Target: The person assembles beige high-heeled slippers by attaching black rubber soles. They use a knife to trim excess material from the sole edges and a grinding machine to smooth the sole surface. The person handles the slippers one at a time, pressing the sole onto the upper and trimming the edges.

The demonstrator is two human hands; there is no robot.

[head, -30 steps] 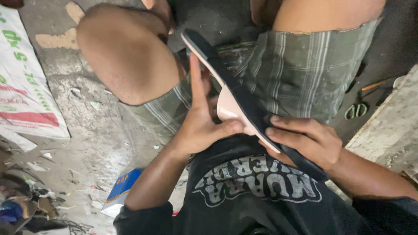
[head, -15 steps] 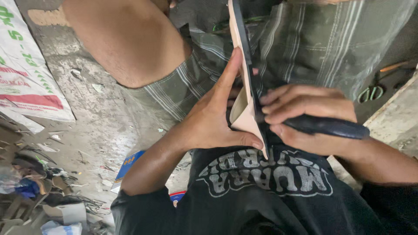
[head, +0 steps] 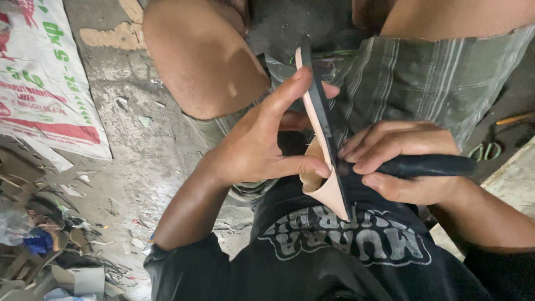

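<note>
You held the flat shoe sole, tan on one face and black along its edge (head: 320, 139), upright on its edge over your lap, between your two hands, its far tip pointing toward your bare knee (head: 203, 58). Your left hand (head: 262, 145) was to the left of that sole, its grip closed on it: the forefinger lay up along the tan face and the thumb pressed near the lower curve. Your right hand (head: 401, 161) was on the sole's other side, its grip wrapped around a black rod-like tool handle (head: 423, 165) whose near end met the sole's black edge; the working tip itself was hidden, so I could not tell what kind of tool it was.

As a judgement, you were midway through working that edge. The tool sat about two thirds of the way down the sole, and the black rim looked even along the whole length that showed. Whether the stretch nearest your black printed shirt (head: 340, 251) was finished I could not tell, nor the hidden face.

Well to the right of the sole, green-handled scissors (head: 486, 150) lay on the floor; far to its left lay a white printed sack (head: 44, 95) and scraps on the grey concrete floor (head: 122, 156).
</note>
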